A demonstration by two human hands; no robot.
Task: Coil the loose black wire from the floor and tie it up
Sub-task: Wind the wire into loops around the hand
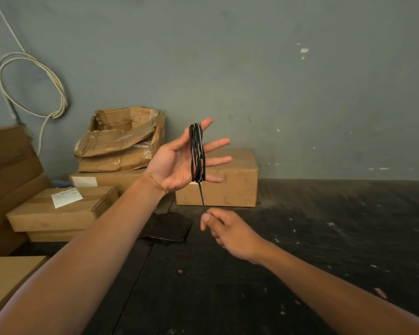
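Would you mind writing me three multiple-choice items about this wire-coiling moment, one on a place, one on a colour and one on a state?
1. Where is the coiled part of the black wire?
A. Looped round the fingers of the left hand
B. Lying on the floor
C. Resting on a cardboard box

2. What colour is the cable loop hanging on the wall?
A. Red
B. Off-white
C. Blue

3. What is the right hand doing?
A. Resting flat on the floor
B. Lifting a box
C. Pinching the wire's free strand below the coil

Answers:
1. A, since the loops wrap the spread fingers of the raised, open left hand.
2. B, since the loop at upper left is pale cream against the grey wall.
3. C, since thumb and forefinger close on the strand running down from the coil.
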